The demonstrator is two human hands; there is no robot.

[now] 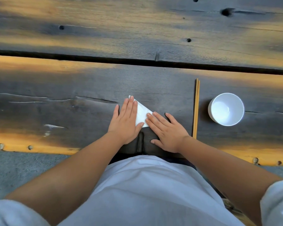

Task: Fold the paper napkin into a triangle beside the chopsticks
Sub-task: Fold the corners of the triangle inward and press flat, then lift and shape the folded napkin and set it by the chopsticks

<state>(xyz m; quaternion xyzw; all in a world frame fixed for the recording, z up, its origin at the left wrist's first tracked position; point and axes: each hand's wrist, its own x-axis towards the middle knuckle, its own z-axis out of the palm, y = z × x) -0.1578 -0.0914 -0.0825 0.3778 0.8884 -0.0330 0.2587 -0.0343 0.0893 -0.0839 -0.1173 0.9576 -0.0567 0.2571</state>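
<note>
My left hand (127,120) flat, fingers spread, pressing white napkin (141,114) triangle on table (55,98); right hand (166,132) flat, fingertips on its edge. Chopsticks (196,108) near, right.

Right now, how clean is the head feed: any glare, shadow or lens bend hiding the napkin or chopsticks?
Head view: sharp enough around the hands, softer toward the frame edges; warm light patches on the table, none on the napkin; bright sheen inside the white bowl; the plank gap bows slightly, wide-angle distortion; the left hand covers part of the napkin; the chopsticks show clearly.
</note>
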